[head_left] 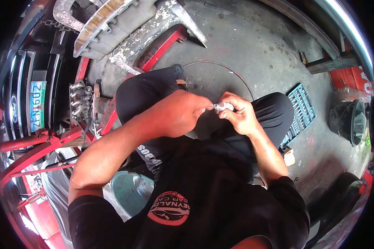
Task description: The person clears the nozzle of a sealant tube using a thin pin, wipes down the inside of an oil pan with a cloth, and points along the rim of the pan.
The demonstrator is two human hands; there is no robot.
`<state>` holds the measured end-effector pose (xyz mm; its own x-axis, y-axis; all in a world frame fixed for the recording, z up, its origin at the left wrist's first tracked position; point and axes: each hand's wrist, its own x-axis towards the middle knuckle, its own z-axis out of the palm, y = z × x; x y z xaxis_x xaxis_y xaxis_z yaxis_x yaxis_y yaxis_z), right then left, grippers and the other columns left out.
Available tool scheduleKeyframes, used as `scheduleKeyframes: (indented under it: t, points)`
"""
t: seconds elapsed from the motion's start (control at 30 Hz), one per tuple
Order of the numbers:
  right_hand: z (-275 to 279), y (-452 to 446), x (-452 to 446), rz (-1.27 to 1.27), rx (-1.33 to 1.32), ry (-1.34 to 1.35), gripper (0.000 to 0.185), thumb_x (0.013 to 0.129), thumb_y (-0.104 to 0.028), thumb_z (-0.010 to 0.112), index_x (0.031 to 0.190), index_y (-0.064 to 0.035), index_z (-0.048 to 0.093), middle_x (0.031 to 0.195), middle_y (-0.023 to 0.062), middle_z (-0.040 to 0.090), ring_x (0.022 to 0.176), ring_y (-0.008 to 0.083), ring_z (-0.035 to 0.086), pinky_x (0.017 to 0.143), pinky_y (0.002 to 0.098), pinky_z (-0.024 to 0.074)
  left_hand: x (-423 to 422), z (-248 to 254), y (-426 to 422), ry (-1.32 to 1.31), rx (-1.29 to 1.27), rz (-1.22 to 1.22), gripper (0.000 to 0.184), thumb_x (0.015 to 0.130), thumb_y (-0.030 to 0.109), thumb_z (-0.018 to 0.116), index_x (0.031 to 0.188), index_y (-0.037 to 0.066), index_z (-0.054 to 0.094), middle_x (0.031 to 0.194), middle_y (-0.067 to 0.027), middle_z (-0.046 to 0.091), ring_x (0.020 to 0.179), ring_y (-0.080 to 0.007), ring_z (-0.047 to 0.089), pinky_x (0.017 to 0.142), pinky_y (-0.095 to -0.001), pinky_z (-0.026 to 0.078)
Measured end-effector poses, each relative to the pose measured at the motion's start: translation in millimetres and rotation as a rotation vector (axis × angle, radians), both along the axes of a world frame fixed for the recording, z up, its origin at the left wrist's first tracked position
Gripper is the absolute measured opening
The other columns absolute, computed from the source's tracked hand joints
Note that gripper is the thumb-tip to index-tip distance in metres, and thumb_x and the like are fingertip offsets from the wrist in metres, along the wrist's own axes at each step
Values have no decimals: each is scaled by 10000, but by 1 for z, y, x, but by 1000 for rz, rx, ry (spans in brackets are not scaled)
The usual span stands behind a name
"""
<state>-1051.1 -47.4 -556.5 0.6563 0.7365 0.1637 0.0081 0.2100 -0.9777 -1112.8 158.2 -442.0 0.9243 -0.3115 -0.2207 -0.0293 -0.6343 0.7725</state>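
My left hand [179,113] is closed, with its thumb and forefinger pinched at the thin end of a small silvery metal part [223,108]. My right hand [242,115] grips the wider body of this part between thumb and fingers. Both hands meet above my bent legs, in front of my dark shirt. Whether the thin end is a separate pin or belongs to the part, I cannot tell.
A teal socket set case [302,108] lies beside my right knee. Further right stands a black bucket [348,123]. A green basin [131,191] sits by my left side. Engine parts [81,101], a red metal frame [166,47] and a car grille [18,93] fill the left.
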Motion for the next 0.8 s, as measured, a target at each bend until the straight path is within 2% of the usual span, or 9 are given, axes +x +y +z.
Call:
scheduleKeyframes:
  t: [0.07, 0.1, 0.17, 0.2, 0.27, 0.4, 0.6, 0.67, 0.8]
  points:
    - [-9, -1, -1, 117, 75, 291, 188, 901, -186, 685, 962, -24, 613, 758, -25, 518, 688, 72, 493, 578, 241, 400, 4, 4, 1, -217, 357, -188, 318, 840, 47, 574, 1144, 95, 654, 640, -73, 546, 561, -177, 542, 561, -332, 457]
    - [-14, -2, 0, 113, 73, 292, 188, 901, -186, 685, 962, -24, 613, 758, -25, 518, 688, 72, 493, 578, 241, 400, 7, 8, 1, -217, 354, -191, 318, 840, 47, 574, 1144, 95, 654, 640, -73, 546, 561, -177, 542, 561, -332, 457]
    - [-18, -2, 6, 342, 284, 637, 232, 932, -248, 644, 986, -27, 597, 731, -7, 505, 626, 72, 439, 540, 236, 356, 15, 15, 3, -489, 585, -377, 373, 780, 117, 609, 1150, 137, 662, 671, -24, 519, 634, -196, 565, 582, -349, 457]
    - [-13, -2, 7, 384, 310, 678, 300, 935, -321, 628, 973, -27, 586, 725, 2, 497, 585, 70, 389, 511, 235, 315, 19, 14, 5, -489, 585, -372, 373, 780, 117, 609, 1150, 137, 662, 671, -24, 519, 634, -196, 565, 582, -349, 457]
    - [-10, -2, 7, 409, 329, 737, 320, 928, -339, 633, 959, -24, 582, 719, 4, 493, 577, 73, 387, 505, 237, 313, 28, 14, 6, -715, 671, -499, 390, 764, 181, 586, 1146, 169, 665, 688, 11, 481, 674, -183, 547, 593, -336, 443]
    - [-7, -8, 14, 430, 308, 759, 356, 914, -368, 646, 923, -20, 571, 688, -1, 463, 555, 77, 373, 491, 242, 298, 39, 19, 3, -772, 704, -591, 368, 790, 193, 556, 1142, 184, 663, 682, 26, 476, 664, -176, 525, 594, -319, 431]
    - [-6, -10, 20, 325, 223, 623, 277, 916, -287, 661, 915, -21, 585, 688, -27, 468, 573, 62, 374, 501, 233, 297, 39, 20, 3, -615, 736, -611, 349, 787, 167, 580, 1125, 144, 663, 706, 1, 547, 710, -195, 594, 611, -346, 456]
    - [-4, -9, 22, 288, 228, 597, 260, 910, -264, 673, 923, -17, 592, 695, -30, 480, 589, 58, 384, 510, 229, 304, 33, 10, 4, -321, 514, -412, 322, 827, 90, 580, 1142, 94, 647, 753, -72, 616, 743, -231, 641, 636, -383, 484]
    - [-3, -10, 20, 178, 96, 362, 211, 875, -198, 714, 917, -10, 627, 749, -39, 533, 649, 58, 448, 571, 226, 366, 22, -20, 6, -37, 180, -262, 312, 875, 41, 547, 1176, 62, 623, 780, -149, 639, 753, -252, 660, 657, -396, 493]
